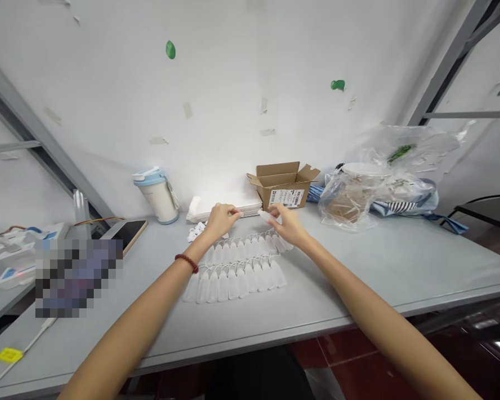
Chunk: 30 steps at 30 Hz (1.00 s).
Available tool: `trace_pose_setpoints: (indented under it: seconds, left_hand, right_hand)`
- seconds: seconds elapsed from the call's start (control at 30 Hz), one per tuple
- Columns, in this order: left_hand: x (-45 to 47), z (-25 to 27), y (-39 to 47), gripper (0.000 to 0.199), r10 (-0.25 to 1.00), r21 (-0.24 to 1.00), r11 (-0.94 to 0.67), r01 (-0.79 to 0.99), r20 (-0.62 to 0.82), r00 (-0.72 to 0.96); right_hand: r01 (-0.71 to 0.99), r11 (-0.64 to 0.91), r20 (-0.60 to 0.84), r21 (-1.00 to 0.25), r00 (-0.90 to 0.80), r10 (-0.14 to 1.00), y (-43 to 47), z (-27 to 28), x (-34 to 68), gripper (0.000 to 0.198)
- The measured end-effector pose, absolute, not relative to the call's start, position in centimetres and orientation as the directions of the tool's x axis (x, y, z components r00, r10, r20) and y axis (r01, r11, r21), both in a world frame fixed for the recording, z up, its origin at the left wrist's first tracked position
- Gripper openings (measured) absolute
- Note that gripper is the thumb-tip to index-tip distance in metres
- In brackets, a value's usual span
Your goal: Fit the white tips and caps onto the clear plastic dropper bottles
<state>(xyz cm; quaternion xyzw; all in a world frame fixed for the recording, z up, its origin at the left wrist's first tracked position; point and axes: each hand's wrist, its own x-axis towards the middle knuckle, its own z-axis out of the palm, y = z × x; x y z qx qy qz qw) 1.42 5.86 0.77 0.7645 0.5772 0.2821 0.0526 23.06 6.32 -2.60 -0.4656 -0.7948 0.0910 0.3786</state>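
My left hand is pinched on a small white piece whose kind I cannot make out. Opposite it, my right hand grips a small frosted white piece between thumb and fingers. The two hands are apart, over the back of the table. Below them, several frosted, flat, bottle-shaped pieces with thin white loops at the top lie in two rows, a back row and a front row. A pile of small white parts lies beside my left wrist, partly covered by it.
Behind my hands are a white flat stack and an open cardboard box. A blue-and-white tumbler stands left, near a phone. Plastic-wrapped containers sit right. The grey table's front edge runs below my forearms.
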Motion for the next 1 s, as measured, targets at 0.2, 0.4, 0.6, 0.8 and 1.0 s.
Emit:
trace_pose_setpoints:
  seconds: [0.2,0.4,0.6,0.8,1.0]
  left_hand:
    - [1.0,0.2,2.0,0.011,0.828,0.622,-0.419,0.662,0.560,-0.003]
    - [1.2,-0.6,1.0,0.008,0.818,0.669,-0.477,0.570,0.576,0.009]
    - [1.5,-0.3,0.4,0.011,0.841,0.718,-0.458,0.524,0.541,-0.006]
    - [2.0,0.3,-0.7,0.020,0.851,0.703,-0.481,0.524,0.518,0.086]
    - [2.2,0.5,-1.1,0.037,0.869,0.698,-0.489,0.523,0.442,0.221]
  right_hand:
    - [0.553,0.680,0.570,-0.481,-0.391,0.722,3.6,-2.5,20.5,0.033]
    - [0.539,0.671,0.585,-0.509,-0.355,0.729,2.7,-2.9,19.7,0.033]
    - [0.526,0.685,0.598,-0.505,-0.359,0.717,1.9,-2.7,19.3,0.031]
    - [0.524,0.664,0.570,-0.533,-0.358,0.740,1.7,-2.8,19.2,0.033]
    - [0.459,0.629,0.511,-0.628,-0.368,0.777,1.4,-2.3,19.2,0.041]
